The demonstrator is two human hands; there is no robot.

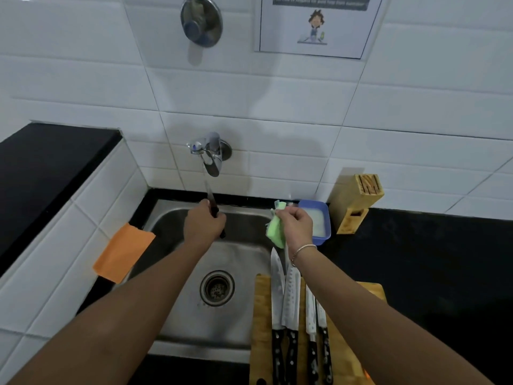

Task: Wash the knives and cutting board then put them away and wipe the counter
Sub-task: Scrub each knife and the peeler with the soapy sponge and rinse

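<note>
Gripping a knife (213,209) at frame centre, left hand (204,223) curled round the handle, blade pointing up toward the tap (209,154). Just right, clenched in the right hand (295,225): a green sponge (274,233), level with the handle, apart.

A black counter (433,259) runs along the white tiled wall, with a steel sink (194,323) set into it. On the counter right of the sink lies a wooden cutting board (262,329), its left edge overhanging the basin. Behind it, near the wall, stand a blue tub (323,232) and just beside it a wooden knife block (352,204). An orange cloth (122,252) lies at the sink's left edge against the tiles
</note>
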